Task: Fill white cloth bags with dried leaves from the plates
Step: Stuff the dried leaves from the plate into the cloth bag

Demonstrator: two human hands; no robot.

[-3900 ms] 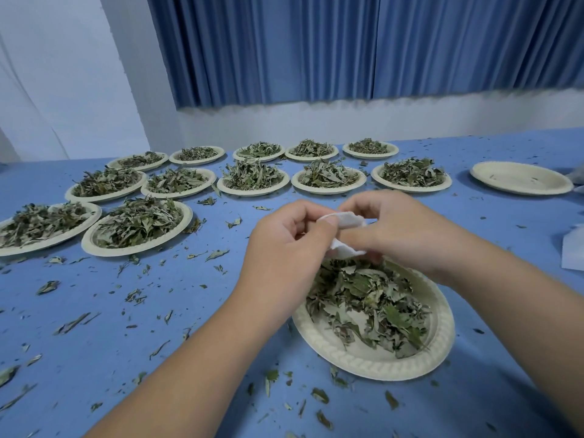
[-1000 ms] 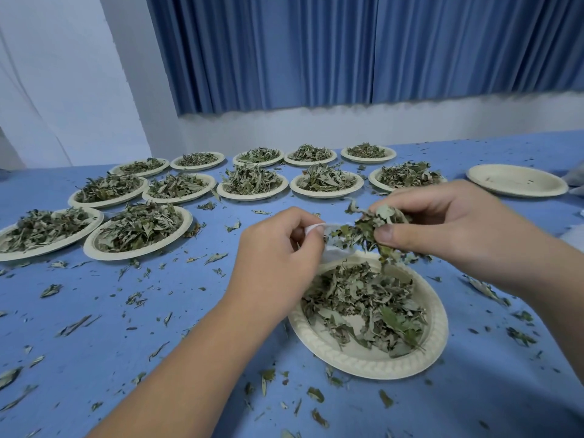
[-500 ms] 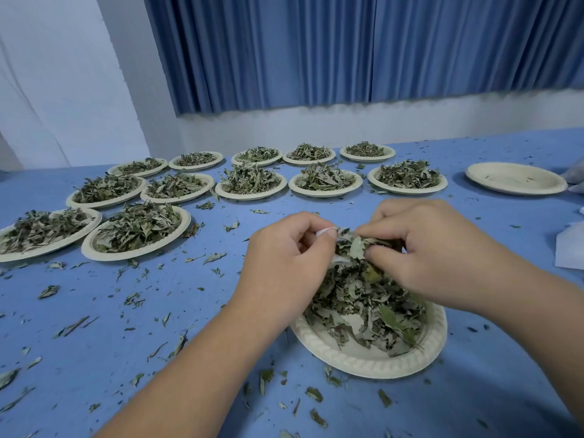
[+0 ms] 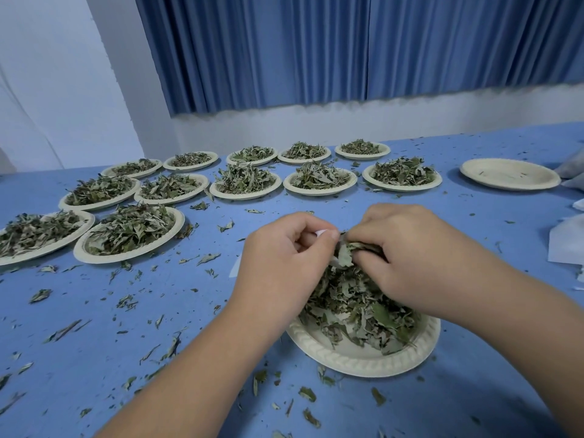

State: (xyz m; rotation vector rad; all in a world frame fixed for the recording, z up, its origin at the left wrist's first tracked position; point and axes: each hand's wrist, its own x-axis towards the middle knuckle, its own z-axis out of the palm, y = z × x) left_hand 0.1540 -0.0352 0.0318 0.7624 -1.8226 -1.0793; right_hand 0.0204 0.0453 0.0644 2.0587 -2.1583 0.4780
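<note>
Blue cloth covers the table (image 4: 151, 314), which is backed by a pleated blue curtain (image 4: 316, 49) and a pale wall. Both hands work above the near plate (image 4: 363, 360), which lies just ahead of the person and slightly to the right. Left hand (image 4: 284, 263): fingers curled, thumb and forefinger pinching the rim of the white cloth bag (image 4: 321, 233). Only a small white edge of the bag shows at the fingertips. The rest is hidden behind the hand, so its long axis cannot be read, though it probably hangs down from the pinched rim toward the plate's far-left side. Right hand (image 4: 410, 257): fingers bunched round a tuft of dried leaves (image 4: 346, 256), fingertips pointing leftward and meeting the left hand's fingertips at the bag's mouth. The governing relation is lateral: the mouth lies immediately left of the right fingertips, at about the same height, above the heap (image 4: 360, 306) on the plate. The right hand is nearer the leaf supply, and the left is occupied with holding the mouth. Judged step: pressing the tuft into the bag. The next move likely calls for a short leftward and downward push rather than a reach. Surroundings: rows of filled plates (image 4: 246, 184) toward the far left, one empty plate (image 4: 508, 173) at far right, white cloth (image 4: 565, 245) at the right edge, and loose fragments (image 4: 126, 301) scattered over the table.
</note>
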